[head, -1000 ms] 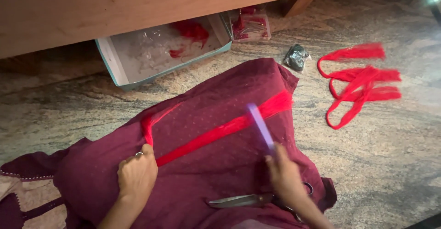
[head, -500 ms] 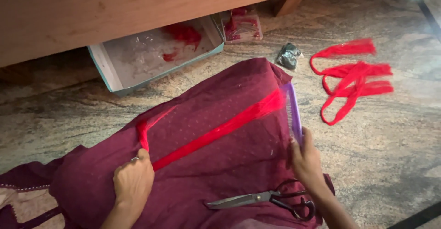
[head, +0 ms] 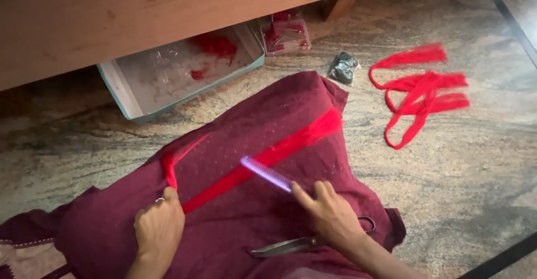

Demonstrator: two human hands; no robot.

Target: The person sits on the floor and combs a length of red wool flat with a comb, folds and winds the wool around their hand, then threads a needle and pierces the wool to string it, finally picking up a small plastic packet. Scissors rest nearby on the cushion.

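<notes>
Pinning a red thread bundle point(head: 263, 159) on maroon cloth point(head: 268, 217) with left hand point(head: 159, 228) fingers curled; right hand point(head: 330, 214) fingers closed around a purple comb point(head: 265, 173), scissors point(head: 302, 244) just beside.

The light where I sit is soft and fairly dim, with a warm cast over the stone floor point(head: 475, 167). It is brighter at the far right, where a pale glare catches the top corner, and it fades toward the left. Under the wooden ledge point(head: 168, 10) lies a deep shadow, darkest at the far left. My right hand point(head: 330, 214) and the purple comb point(head: 267, 173) it holds are smeared by motion blur; my left hand point(head: 159, 228) is sharper. The maroon cloth point(head: 291, 117) reads dark, its folds barely shaded. The picture is slightly grainy, and the near right corner falls to black.
</notes>
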